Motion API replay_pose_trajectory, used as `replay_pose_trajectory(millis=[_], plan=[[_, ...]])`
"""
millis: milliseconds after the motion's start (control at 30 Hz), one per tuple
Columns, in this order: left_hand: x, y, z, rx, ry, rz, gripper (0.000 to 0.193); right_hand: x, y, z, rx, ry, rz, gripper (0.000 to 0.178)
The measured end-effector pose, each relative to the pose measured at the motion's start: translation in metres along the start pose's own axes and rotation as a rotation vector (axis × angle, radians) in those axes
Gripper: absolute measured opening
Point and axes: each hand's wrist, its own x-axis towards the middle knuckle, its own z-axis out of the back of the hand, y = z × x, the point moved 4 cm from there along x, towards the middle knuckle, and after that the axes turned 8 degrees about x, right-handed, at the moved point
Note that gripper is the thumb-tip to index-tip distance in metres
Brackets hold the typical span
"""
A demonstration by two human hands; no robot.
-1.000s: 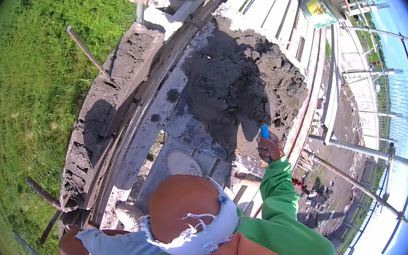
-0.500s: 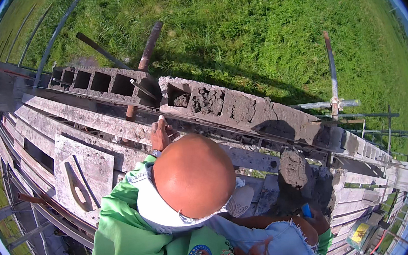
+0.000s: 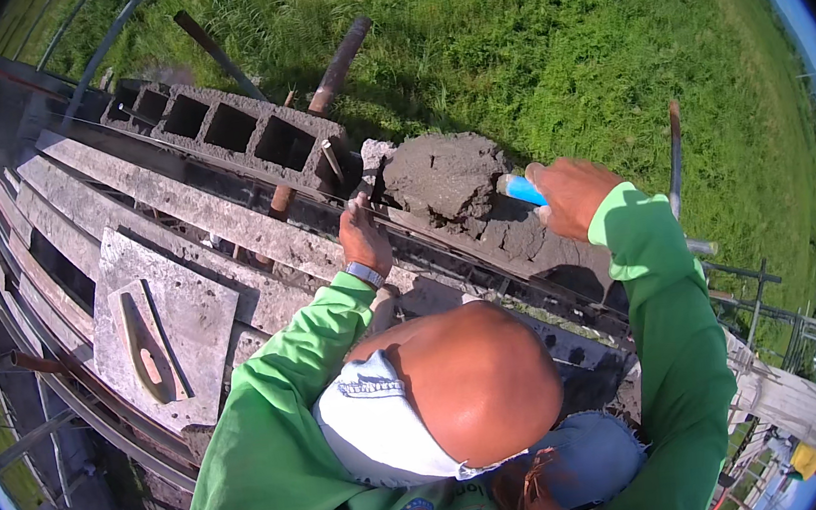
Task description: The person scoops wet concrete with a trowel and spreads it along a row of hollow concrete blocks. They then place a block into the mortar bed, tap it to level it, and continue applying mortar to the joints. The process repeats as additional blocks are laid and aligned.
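Note:
My right hand (image 3: 575, 198) grips the blue handle of a trowel (image 3: 523, 190) above the block wall. Its blade is hidden by a big lump of wet grey mortar (image 3: 444, 170), which lies over the top of the blocks. My left hand (image 3: 364, 238), with a wristwatch behind it, is raised at the wall's near edge beside the mortar. Its fingers point up and seem to hold nothing; whether they touch the wall I cannot tell. Left of the mortar stands a row of hollow concrete blocks (image 3: 257, 135) with open cores, a metal bar rising near its right end.
A hand float (image 3: 144, 351) lies on a pale board (image 3: 202, 304) at the left. Weathered planks (image 3: 173, 221) run along the wall's near side. A rusty pipe (image 3: 343, 61) sticks out past the blocks. Grass (image 3: 506, 52) spreads beyond, and my bent knee (image 3: 482, 377) is in the middle.
My right hand has come up from the mortar pile at lower right to the wall, bringing the trowel and a lump of mortar. My left hand now appears nearer the block row's right end.

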Motion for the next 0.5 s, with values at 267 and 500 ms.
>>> replay_pose_trajectory(millis=[267,500], plan=[[0.022,-0.005,-0.014,-0.018,0.161,0.034,0.034,-0.090,-0.003,-0.035,-0.077,-0.441,0.016,0.035],[0.009,0.014,-0.033,0.307,0.191,0.229,0.041,-0.308,-0.109,-0.260,1.047,-0.672,-0.721,0.029]])
